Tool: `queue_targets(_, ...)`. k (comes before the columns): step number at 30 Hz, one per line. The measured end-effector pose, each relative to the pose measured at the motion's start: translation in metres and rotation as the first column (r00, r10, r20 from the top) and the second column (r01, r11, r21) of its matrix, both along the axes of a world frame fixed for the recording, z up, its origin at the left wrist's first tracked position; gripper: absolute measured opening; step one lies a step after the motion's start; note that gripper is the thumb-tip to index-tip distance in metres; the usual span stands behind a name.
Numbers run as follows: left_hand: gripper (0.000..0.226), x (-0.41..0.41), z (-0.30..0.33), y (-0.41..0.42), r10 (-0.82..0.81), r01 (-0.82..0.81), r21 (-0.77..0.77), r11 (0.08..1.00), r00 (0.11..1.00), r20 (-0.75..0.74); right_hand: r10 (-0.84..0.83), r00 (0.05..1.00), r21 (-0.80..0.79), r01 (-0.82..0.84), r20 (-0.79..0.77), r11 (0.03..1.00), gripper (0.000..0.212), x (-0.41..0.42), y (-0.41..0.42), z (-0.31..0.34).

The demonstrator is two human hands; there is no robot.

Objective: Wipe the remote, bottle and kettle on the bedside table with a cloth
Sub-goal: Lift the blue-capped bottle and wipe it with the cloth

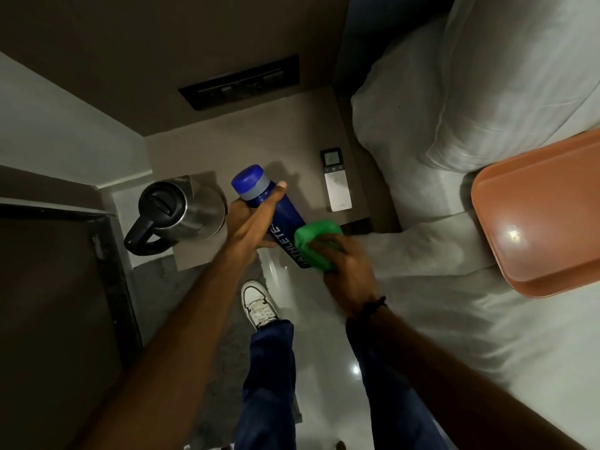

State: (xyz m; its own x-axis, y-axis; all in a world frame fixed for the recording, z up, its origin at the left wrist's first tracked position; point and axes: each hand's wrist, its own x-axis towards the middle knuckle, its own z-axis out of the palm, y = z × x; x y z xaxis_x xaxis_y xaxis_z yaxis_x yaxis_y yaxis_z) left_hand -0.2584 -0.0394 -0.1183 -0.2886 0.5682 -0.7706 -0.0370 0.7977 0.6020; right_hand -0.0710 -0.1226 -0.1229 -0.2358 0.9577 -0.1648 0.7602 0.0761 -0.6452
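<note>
Wiping item: tall blue plastic bottle (279, 219), lifted off the grey bedside table (292, 141), long axis slanting toward the person. Left hand (250, 228) wraps its upper body; right hand (344, 264) presses a bunched green cloth (311, 245) against the lower end.

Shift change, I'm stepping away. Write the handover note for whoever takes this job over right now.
Left hand: grips the blue bottle near its cap, held tilted at the table's front edge.
Right hand: presses the green cloth against the bottle's lower end.
Remote: lying flat on the bedside table, right side.
Kettle: standing at the table's left end.
Done: bottle wipe under way; whether the remote was wiped cannot be told.
Left: finish the bottle, set it down, wipe the kettle.
</note>
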Motion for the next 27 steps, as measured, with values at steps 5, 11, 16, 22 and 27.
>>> queue_targets(5,0.045,0.007,-0.005,-0.005,0.057,-0.056,-0.053,0.997,0.998,0.008,-0.076,0.993,0.055,0.082,-0.093,0.995,0.052,-0.041,0.028,0.007)
queue_targets(11,0.057,-0.005,-0.007,-0.003,0.087,-0.086,-0.017,0.996,0.996,0.035,-0.235,0.971,-0.178,0.222,-0.051,0.959,0.055,-0.002,-0.008,-0.008)
queue_targets(16,0.038,0.006,-0.012,-0.004,0.168,-0.167,0.032,0.985,0.986,-0.009,-0.240,0.965,-0.071,0.233,-0.108,0.970,0.058,-0.049,0.019,-0.005)
queue_targets(22,0.051,0.003,-0.005,-0.002,0.157,-0.156,0.085,0.984,0.987,-0.010,-0.359,0.929,-0.250,0.328,-0.090,0.911,0.055,-0.028,0.002,-0.009)
queue_targets(27,0.044,0.014,-0.010,0.001,0.170,-0.153,0.179,0.972,0.982,-0.085,-0.436,0.893,-0.107,0.425,-0.114,0.899,0.053,-0.056,0.037,-0.006)
